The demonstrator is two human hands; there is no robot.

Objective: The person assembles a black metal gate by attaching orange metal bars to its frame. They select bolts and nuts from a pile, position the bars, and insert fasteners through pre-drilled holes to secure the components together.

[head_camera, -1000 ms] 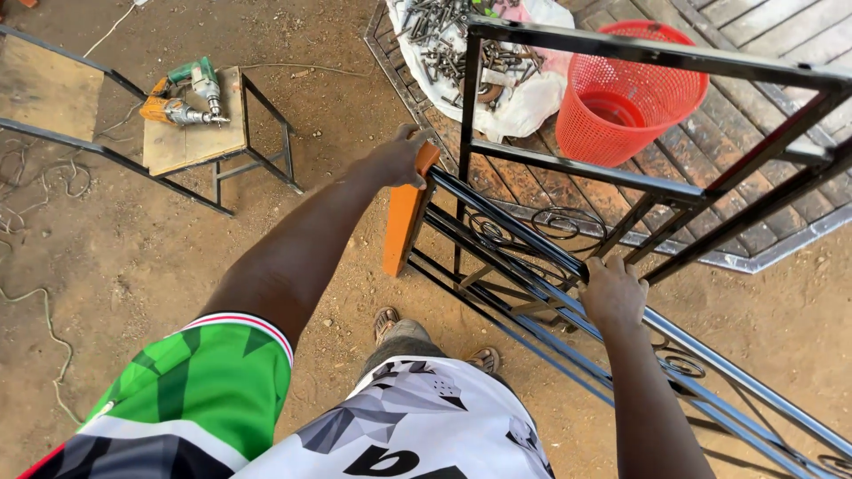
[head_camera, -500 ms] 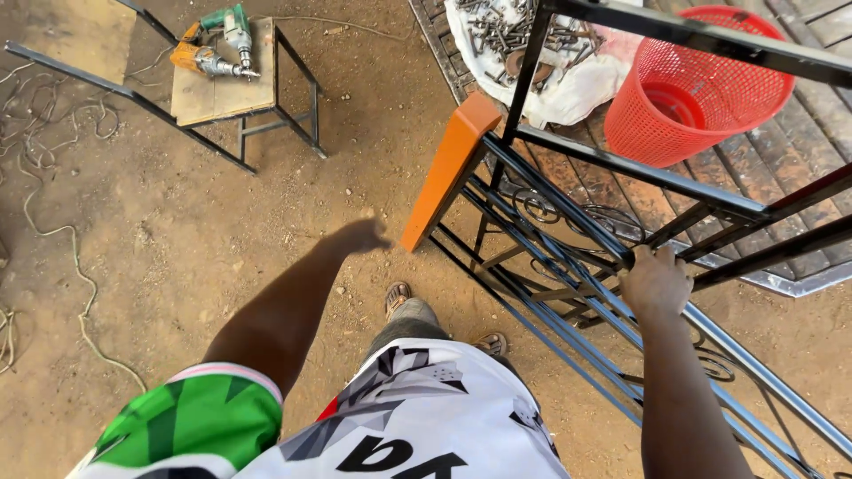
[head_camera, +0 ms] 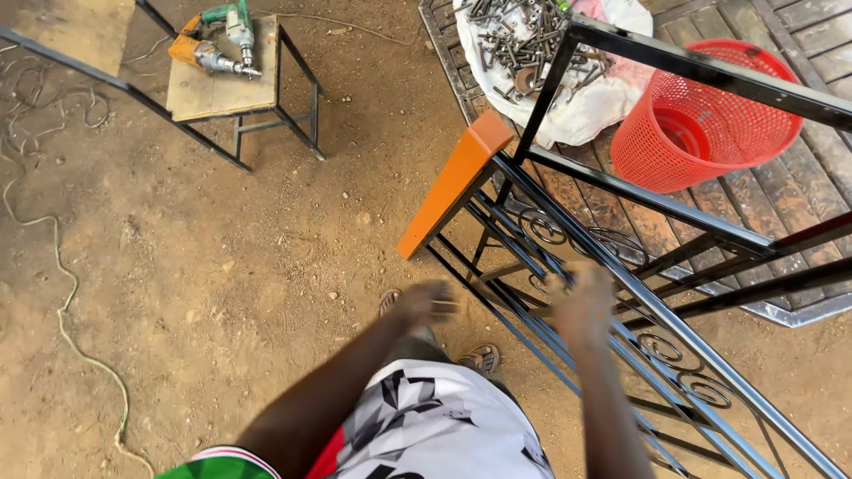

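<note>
1. Though both hands are smeared by motion, the right hand [head_camera: 581, 302] sits at lower centre of the frame, over the black metal railing frame [head_camera: 621, 293]; its fingers look loosely spread, and I cannot tell whether it touches the bars or closes on anything.
2. The left hand [head_camera: 428, 303], just left of it, hangs over bare dirt with nothing in it; how far its fingers are curled cannot be told through the blur.
3. The railing frame runs from centre down to the lower right corner, with scroll ornaments between its bars and an orange bar [head_camera: 454, 182] slanting along its upper left end.
4. Behind the frame, at upper right, a red mesh basket [head_camera: 710, 115] stands on wooden planks, beside a white sack [head_camera: 586, 102] heaped with metal bolts and scraps [head_camera: 524, 40].
5. At upper left a small stool [head_camera: 235, 84] with a board top carries a green and orange power drill [head_camera: 217, 35]; a pale cord [head_camera: 62, 293] trails down the left edge over the dirt.
6. The person's sandalled feet [head_camera: 484, 357] show between the arms, close against the frame's lower bars.
7. Compared with half a second ago, the right hand no longer clasps a bar firmly, and the left hand has drawn nearer to the frame.
</note>
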